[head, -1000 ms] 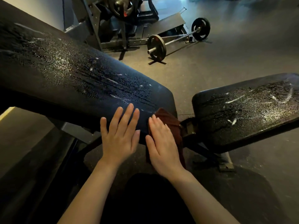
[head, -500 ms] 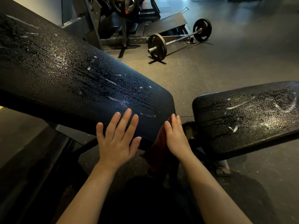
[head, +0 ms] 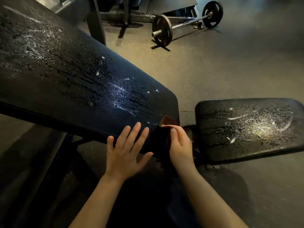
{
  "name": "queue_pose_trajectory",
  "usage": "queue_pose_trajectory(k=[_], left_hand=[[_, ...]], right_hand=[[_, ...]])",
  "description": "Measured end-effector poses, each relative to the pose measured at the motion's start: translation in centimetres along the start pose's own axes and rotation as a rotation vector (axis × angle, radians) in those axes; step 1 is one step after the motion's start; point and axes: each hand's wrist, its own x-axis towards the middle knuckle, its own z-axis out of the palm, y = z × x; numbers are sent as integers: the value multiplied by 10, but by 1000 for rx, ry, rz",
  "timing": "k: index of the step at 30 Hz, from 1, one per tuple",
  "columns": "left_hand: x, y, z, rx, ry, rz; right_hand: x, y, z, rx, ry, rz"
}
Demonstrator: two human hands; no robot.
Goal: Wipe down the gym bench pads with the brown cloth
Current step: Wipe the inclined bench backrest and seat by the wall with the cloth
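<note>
The long black back pad (head: pixel 69 83) slopes from the upper left down to the centre, wet with droplets and white streaks. The shorter seat pad (head: pixel 246 129) lies at the right, also wet. My left hand (head: pixel 126 150) rests flat with spread fingers on the near edge of the back pad's lower end. My right hand (head: pixel 180 145) pinches the brown cloth (head: pixel 167 122) at that pad's lower corner, in the gap between the two pads. Most of the cloth hangs in shadow beside my palm.
A barbell with black plates (head: pixel 162 31) lies on the grey rubber floor (head: pixel 230 68) beyond the bench. A dark machine frame (head: pixel 97 22) stands at the top centre. The bench's metal bracket (head: pixel 189 130) joins the pads.
My right hand turned from a flat press on the cloth to an edge-on pinch and slid round the back pad's lower corner. The left hand stayed on the pad.
</note>
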Motion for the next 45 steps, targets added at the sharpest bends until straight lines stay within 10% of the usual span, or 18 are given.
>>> queue_pose_trajectory(k=[7, 13, 24, 31, 40, 45], left_hand=[[29, 36, -97, -647, -403, -255], [108, 27, -203, -1049, -705, -964], [240, -34, -303, -1047, -753, -695], [286, -32, -259, -1227, -1177, -651], [392, -14, -108, -1139, -1061, -870], [409, -25, -47, -1063, -868, -1109]], right_hand=[[-37, -112, -26, 385, -65, 451], [-55, -213, -72, 368, 28, 431], [-40, -343, -113, 322, 149, 373], [19, -346, -111, 198, 223, 251], [211, -313, -105, 142, 283, 240], [273, -273, -65, 108, -35, 246]])
